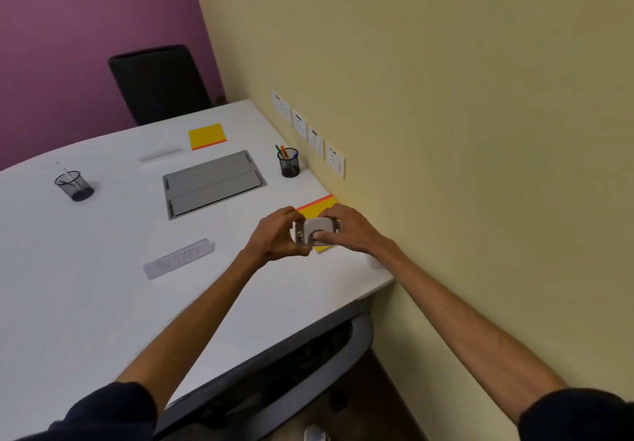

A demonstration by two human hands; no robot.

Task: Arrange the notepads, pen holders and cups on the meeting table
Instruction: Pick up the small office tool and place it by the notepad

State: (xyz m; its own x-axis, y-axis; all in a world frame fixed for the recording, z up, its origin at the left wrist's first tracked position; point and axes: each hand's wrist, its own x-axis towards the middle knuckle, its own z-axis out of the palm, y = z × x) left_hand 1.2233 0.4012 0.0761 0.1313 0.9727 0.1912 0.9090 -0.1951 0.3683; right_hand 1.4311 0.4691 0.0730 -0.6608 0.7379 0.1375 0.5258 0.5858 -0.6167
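Both of my hands meet over the right side of the white meeting table (103,296), close to the wall. My left hand (274,238) and my right hand (355,231) are closed on a small white cup (317,231), held sideways just above a yellow notepad (315,209) with an orange edge. A second yellow notepad (207,135) lies at the far side. One black mesh pen holder (289,164) with coloured pens stands by the wall. Another mesh pen holder (73,185), with one pen, stands at the left.
A grey cable flap (212,183) is set into the table's middle. Two clear name plates (178,259) (160,156) lie on the table. A black chair (161,83) stands at the far end, a grey chair (291,365) below me. Wall sockets (308,131) line the yellow wall.
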